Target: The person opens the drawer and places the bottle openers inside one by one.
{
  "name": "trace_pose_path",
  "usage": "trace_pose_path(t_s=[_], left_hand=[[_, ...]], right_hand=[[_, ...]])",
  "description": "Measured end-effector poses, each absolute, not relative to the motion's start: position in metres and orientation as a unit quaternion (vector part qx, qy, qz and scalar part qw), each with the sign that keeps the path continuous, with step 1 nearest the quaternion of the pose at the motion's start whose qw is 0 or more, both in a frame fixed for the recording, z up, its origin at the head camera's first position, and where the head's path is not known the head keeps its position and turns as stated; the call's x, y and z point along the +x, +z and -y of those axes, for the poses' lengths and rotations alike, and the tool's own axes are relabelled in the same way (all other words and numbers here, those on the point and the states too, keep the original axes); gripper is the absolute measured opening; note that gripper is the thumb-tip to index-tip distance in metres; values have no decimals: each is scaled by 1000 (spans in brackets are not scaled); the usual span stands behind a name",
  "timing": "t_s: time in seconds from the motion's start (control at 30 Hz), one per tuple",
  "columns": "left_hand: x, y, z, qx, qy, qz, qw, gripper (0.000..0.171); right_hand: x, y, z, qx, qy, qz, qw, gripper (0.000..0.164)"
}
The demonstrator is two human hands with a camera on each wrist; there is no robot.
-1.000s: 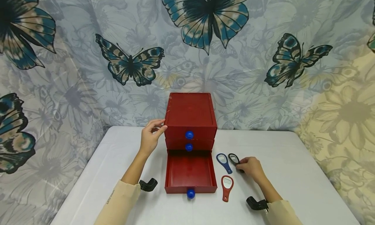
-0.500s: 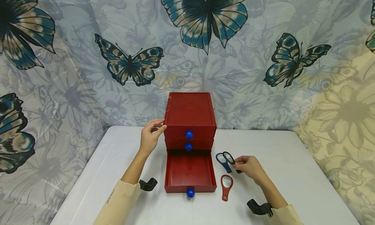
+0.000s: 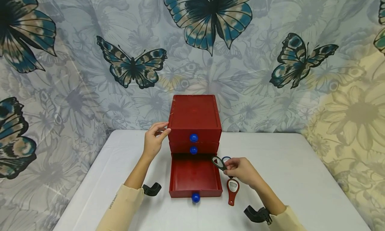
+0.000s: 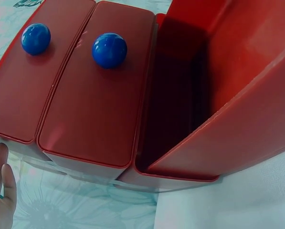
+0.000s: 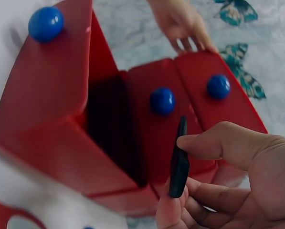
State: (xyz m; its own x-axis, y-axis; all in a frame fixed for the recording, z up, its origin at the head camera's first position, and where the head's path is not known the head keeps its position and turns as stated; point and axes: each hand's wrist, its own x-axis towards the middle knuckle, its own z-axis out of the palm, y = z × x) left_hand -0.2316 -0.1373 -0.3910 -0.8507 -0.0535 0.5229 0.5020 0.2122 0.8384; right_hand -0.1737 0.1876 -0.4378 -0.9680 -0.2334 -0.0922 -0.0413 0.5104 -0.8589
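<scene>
My right hand [image 3: 242,172] pinches a black magnifying glass [image 3: 218,162] by its handle, its lens end overlapping the right wall of the pulled-out bottom drawer [image 3: 195,179]. In the right wrist view the magnifying glass [image 5: 179,167] appears edge-on between thumb and fingers. A blue magnifying glass [image 3: 226,158] lies on the table, mostly hidden by that hand. Nearer the front lies a red magnifying glass [image 3: 231,196]. My left hand [image 3: 152,142] touches the left front edge of the red drawer cabinet [image 3: 195,112], fingers nearly straight.
Two upper drawers are closed, with round blue knobs [image 3: 194,138]. Another blue knob [image 3: 196,198] sticks out from the bottom drawer's front. The cabinet stands on a white table [image 3: 270,151] before a butterfly-patterned cloth [image 3: 255,90].
The right hand has lifted the black magnifying glass and carried it left, across the blue one to the drawer's side. The left hand stays at the cabinet.
</scene>
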Motion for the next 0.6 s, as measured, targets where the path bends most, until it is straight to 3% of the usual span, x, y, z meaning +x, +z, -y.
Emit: trace_pose_path(t_s=[0.6], left_hand=[[-232,-390,136,-137,-612,746,224,29]], right_hand=[[-185,-446,-122,-157,-423,-888,84,18]])
